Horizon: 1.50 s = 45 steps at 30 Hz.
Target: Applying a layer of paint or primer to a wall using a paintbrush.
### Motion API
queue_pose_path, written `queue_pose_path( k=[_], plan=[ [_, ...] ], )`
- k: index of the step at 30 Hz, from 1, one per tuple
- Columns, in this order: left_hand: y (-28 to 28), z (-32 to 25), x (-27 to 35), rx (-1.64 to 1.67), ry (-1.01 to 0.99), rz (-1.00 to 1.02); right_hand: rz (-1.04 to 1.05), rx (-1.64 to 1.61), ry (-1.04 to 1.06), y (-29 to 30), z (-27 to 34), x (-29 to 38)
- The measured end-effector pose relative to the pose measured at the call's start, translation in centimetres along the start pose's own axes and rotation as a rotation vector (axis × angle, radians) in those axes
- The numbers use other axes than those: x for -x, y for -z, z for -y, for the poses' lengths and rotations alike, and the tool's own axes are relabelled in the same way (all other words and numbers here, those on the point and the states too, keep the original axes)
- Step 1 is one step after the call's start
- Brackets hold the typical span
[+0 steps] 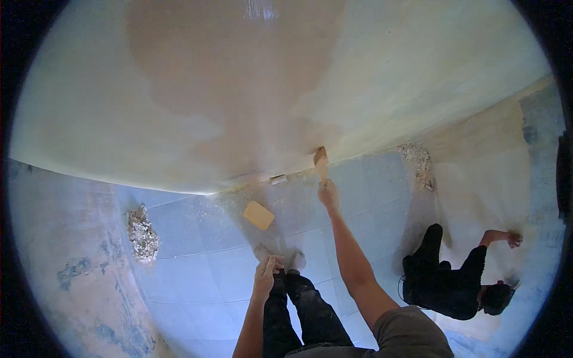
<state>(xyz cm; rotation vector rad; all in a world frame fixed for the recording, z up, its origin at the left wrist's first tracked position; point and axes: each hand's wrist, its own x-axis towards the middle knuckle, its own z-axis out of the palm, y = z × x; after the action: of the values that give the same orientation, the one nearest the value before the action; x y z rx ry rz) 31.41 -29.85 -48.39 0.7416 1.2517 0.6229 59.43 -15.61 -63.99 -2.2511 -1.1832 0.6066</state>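
Observation:
My right hand (329, 194) is shut on the handle of a flat brush (321, 163). The brush's brown tip touches the lower part of a plastered wall (380, 80), just above the floor line. A broad brown, damp-looking patch (233, 67) spreads over the wall in front of me. Close to my body, my left hand (265, 275) hangs above my legs with loosely bent fingers and nothing visible in it. On the floor between me and the wall lies a yellow, round-cornered rectangular thing (258, 215); whether tub or sponge, I cannot tell.
A small pale piece (278, 179) lies at the wall's foot. Heaps of flaky debris sit on the tiled floor (201, 277) at left (143, 235) and in the right corner (418, 163). At right, a person in dark clothes (447, 286) reaches towards the side wall (483, 179).

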Motion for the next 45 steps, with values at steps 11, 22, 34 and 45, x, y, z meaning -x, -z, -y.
queue_pose_path(
  k=[11,22,34,45],
  plan=[
    [-0.2,-0.3,0.6,-0.003,-0.009,0.011,-0.084,0.394,0.061,10.2,9.2,1.5],
    [-1.5,-1.3,0.6,-0.046,-0.073,0.054,-0.306,0.328,0.169,17.9,20.2,3.4],
    [-0.5,-1.0,0.4,0.009,-0.048,0.025,-0.058,0.345,0.034,3.7,8.7,1.0],
    [0.7,0.1,1.7,-0.029,-0.039,-0.011,0.029,0.493,0.087,9.0,11.1,1.6]
  ],
)
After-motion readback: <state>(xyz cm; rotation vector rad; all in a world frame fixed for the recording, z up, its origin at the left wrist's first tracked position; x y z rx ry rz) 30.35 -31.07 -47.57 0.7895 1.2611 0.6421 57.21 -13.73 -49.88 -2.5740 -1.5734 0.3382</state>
